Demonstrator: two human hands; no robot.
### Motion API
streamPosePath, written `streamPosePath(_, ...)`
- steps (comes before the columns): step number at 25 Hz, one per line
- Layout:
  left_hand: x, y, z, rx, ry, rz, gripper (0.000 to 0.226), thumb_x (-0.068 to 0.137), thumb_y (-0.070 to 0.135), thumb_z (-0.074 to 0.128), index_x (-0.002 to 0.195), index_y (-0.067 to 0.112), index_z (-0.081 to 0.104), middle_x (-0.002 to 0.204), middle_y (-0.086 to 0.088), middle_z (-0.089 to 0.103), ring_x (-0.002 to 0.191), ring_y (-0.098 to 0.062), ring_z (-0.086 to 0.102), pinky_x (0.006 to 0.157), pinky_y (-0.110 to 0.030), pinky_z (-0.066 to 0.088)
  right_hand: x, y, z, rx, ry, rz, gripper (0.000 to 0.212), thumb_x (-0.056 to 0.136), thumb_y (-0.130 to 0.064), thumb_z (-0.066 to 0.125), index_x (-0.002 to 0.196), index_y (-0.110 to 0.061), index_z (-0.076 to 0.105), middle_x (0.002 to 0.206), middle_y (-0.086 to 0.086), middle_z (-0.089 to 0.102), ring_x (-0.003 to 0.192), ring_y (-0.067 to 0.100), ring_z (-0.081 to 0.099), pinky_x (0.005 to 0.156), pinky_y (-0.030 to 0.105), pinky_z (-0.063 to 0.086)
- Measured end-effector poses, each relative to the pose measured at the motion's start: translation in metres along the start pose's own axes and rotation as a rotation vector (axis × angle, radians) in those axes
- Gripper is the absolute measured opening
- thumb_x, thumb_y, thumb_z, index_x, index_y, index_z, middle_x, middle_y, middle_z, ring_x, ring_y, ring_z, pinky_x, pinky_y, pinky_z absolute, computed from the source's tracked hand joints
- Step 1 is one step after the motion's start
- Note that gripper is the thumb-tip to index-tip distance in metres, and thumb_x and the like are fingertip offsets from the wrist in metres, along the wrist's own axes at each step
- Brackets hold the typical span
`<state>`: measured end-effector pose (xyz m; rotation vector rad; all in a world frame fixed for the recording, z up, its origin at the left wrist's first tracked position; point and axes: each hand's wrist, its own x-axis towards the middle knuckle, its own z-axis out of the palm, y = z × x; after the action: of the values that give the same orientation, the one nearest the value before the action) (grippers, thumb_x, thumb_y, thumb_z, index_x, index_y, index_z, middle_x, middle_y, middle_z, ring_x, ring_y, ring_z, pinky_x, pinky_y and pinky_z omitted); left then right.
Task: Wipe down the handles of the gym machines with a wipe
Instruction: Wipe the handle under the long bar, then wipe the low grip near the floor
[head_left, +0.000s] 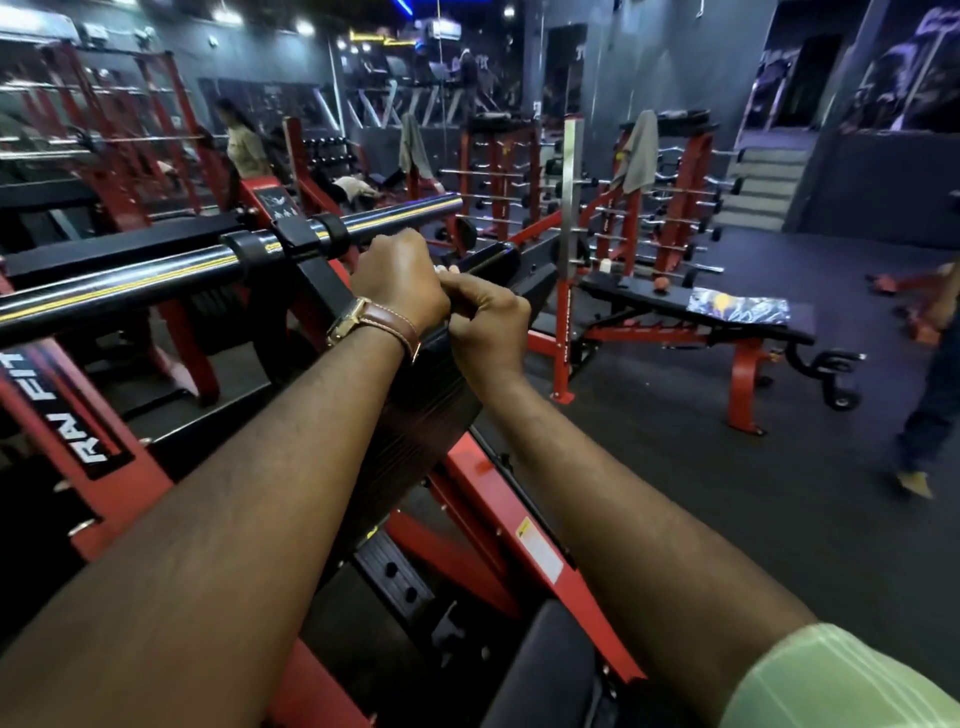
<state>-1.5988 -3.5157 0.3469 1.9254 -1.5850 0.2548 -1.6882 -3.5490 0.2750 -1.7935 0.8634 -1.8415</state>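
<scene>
hands together mid-scene over black handle (488, 262): left hand (397, 283) clenched, right hand (488, 325) curled, contents hidden; wipe unseen. likely readying wipe; next, rubbing along handle.

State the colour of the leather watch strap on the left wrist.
Brown leather watch strap with pale stitching; head view.

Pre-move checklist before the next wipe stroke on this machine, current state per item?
1. Wipe in hand: cannot tell; only a small white bit shows between the hands.
2. Left hand curled at the black handle: ok.
3. Right hand curled close against the left: ok.
4. Which hand holds what: cannot tell, fingers hidden.
5. Watch on left wrist near the wiping area: not ok.
6. Long bar wiped: cannot tell.
</scene>
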Motion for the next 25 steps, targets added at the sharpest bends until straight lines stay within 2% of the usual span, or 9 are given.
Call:
streamPosePath(3,-0.019,-0.02,0.006,-0.072,-0.013,0.058,0.024,0.077,0.024,0.073,0.096,0.011,0.068,0.097,-0.016,0.069,0.095,-0.041,0.065,0.08,-0.042,0.056,-0.007,-0.011,-0.018,0.403,-0.086,0.362,0.027,0.085,0.009,0.065,0.11,0.006,0.071,0.102,0.017,0.073,0.08,0.013,0.072,0.078,0.035,0.061)
streamPosePath(5,-0.04,-0.031,0.012,-0.247,0.082,0.1,0.027,0.072,0.02,0.072,0.097,0.012,0.068,0.099,-0.012,0.069,0.097,-0.036,0.063,0.086,-0.037,0.051,-0.022,-0.026,-0.042,0.751,0.006,0.643,0.021,0.094,0.005,0.056,0.113,0.009,0.065,0.104,0.022,0.069,0.083,0.021,0.071,0.084,0.038,0.058)
streamPosePath(8,-0.088,-0.026,0.018,-0.513,0.396,0.088,0.03,0.072,0.02,0.069,0.099,0.009,0.067,0.11,-0.011,0.061,0.107,-0.029,0.055,0.096,-0.03,0.04,-0.058,-0.043,-0.079,0.907,0.197,0.77,0.019,0.099,0.001,0.05,0.107,-0.003,0.067,0.096,0.015,0.072,0.084,0.022,0.072,0.087,0.033,0.056)
streamPosePath(10,-0.123,-0.006,0.026,-0.702,0.374,0.139,0.024,0.074,0.024,0.07,0.092,0.011,0.066,0.106,-0.01,0.059,0.099,-0.022,0.058,0.093,-0.032,0.047,-0.086,-0.053,-0.1,0.878,0.281,0.771,0.019,0.098,-0.002,0.051,0.109,-0.005,0.067,0.095,0.014,0.073,0.083,0.02,0.073,0.079,0.029,0.059)
streamPosePath(13,-0.161,0.029,0.037,-0.981,0.058,0.078,0.029,0.077,0.044,0.069,0.083,0.015,0.068,0.092,-0.005,0.068,0.076,-0.012,0.066,0.075,-0.035,0.056,-0.125,-0.066,-0.126,0.851,0.41,0.772,0.02,0.098,-0.002,0.053,0.113,-0.002,0.066,0.106,0.016,0.069,0.086,0.021,0.069,0.078,0.028,0.059)
streamPosePath(15,-0.189,0.052,0.041,-1.166,-0.194,-0.035,0.034,0.078,0.048,0.071,0.082,0.014,0.07,0.084,-0.004,0.073,0.076,-0.017,0.07,0.072,-0.039,0.06,-0.15,-0.082,-0.146,0.807,0.485,0.749,0.019,0.098,-0.001,0.052,0.111,-0.002,0.065,0.099,0.012,0.07,0.079,0.017,0.069,0.07,0.025,0.06)
streamPosePath(20,-0.284,0.093,0.045,-1.485,-0.836,-0.155,0.021,0.084,0.013,0.078,0.102,0.006,0.069,0.095,-0.012,0.072,0.084,-0.021,0.067,0.071,-0.036,0.054,-0.23,-0.117,-0.213,0.425,0.678,0.615,0.015,0.093,0.002,0.061,0.104,-0.003,0.071,0.096,0.011,0.075,0.085,0.017,0.071,0.074,0.029,0.059)
streamPosePath(23,-0.345,0.12,0.045,-1.467,-1.089,-0.115,0.022,0.083,-0.006,0.072,0.103,0.002,0.068,0.095,-0.013,0.074,0.083,-0.022,0.069,0.069,-0.031,0.056,-0.291,-0.142,-0.263,0.169,0.789,0.621,0.014,0.089,0.0,0.068,0.102,-0.004,0.074,0.098,0.015,0.075,0.09,0.023,0.071,0.082,0.036,0.058)
streamPosePath(25,-0.389,0.144,0.04,-1.405,-1.26,-0.071,0.018,0.084,-0.008,0.068,0.1,0.001,0.069,0.088,-0.013,0.073,0.079,-0.023,0.068,0.067,-0.031,0.054,-0.336,-0.166,-0.299,0.081,0.864,0.641,0.012,0.09,-0.002,0.068,0.098,-0.008,0.075,0.091,0.01,0.076,0.085,0.02,0.071,0.076,0.034,0.059)
